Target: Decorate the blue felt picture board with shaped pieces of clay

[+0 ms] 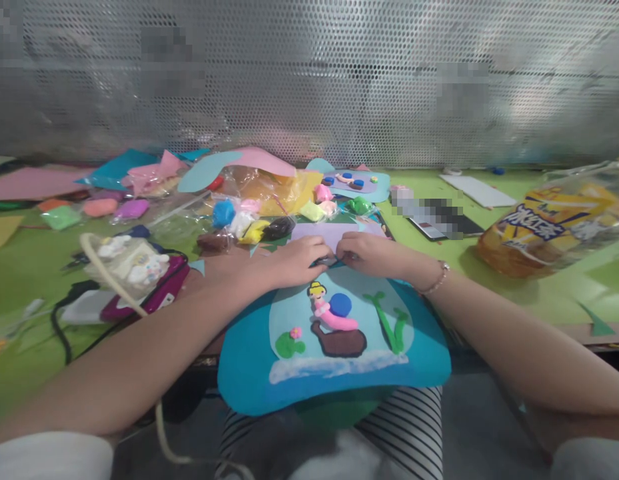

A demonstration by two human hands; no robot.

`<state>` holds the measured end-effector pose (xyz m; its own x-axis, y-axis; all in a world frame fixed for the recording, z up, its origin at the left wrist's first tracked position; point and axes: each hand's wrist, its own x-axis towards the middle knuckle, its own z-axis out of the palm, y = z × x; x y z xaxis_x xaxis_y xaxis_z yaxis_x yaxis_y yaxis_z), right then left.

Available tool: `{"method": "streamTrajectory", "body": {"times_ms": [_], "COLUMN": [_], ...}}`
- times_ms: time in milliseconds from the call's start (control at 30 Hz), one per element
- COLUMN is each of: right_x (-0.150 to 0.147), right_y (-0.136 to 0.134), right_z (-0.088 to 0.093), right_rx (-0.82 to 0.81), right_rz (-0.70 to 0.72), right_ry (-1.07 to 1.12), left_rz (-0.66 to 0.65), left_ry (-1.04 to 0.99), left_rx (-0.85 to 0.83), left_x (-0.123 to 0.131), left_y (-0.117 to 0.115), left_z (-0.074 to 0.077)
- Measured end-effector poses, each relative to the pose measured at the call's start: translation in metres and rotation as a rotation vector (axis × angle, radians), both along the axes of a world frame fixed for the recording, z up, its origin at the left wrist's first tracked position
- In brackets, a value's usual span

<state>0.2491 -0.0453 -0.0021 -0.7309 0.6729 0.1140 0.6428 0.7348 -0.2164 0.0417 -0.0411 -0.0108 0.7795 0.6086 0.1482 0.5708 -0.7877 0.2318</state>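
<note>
A blue paper craft picture [244, 367] lies at the table edge and reaches over my lap. Its light blue panel [289, 307] bears a clay mermaid [322, 310] with a pink tail, a blue ball, a brown clay shape [343, 340] and green clay plants [389, 323]. My left hand [309, 260] is at the picture's top edge, fingers curled and closed. Close beside it, my right hand [364, 253] is closed too, fingertips bent down at the same edge. Something small and greyish shows between the fingers; I cannot make it out. A lilac paper sheet [334, 231] lies just behind both hands.
Bagged clay lumps [224, 213] and coloured paper [259, 161] lie behind on the left. Nearer are a magenta case [164, 287] and a pale strap. On the right are a phone [439, 220] and a large drink bottle [539, 233]. A perforated metal panel [309, 87] stands at the back.
</note>
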Motion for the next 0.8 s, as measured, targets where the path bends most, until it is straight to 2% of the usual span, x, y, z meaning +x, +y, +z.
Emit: {"method": "streamTrajectory", "body": {"times_ms": [100, 300, 600, 800], "right_x": [0.0005, 0.0008, 0.0027, 0.0050], "right_y": [0.0010, 0.0013, 0.0018, 0.0008], "right_z": [-0.0012, -0.0013, -0.0022, -0.0037], "right_rx": [0.037, 0.056, 0.047, 0.062], "right_rz": [-0.030, -0.045, -0.005, 0.014], "right_ry": [0.020, 0.034, 0.031, -0.017], "left_rz": [0.059, 0.048, -0.091, -0.119], "left_ry": [-0.023, -0.059, -0.058, -0.076], "left_rx": [-0.024, -0.001, 0.159, 0.159], "left_x": [0.0012, 0.0009, -0.0030, -0.0028], "left_y": [-0.0007, 0.0007, -0.0025, 0.0010], "left_z": [-0.0005, -0.0022, 0.0000, -0.0056]}}
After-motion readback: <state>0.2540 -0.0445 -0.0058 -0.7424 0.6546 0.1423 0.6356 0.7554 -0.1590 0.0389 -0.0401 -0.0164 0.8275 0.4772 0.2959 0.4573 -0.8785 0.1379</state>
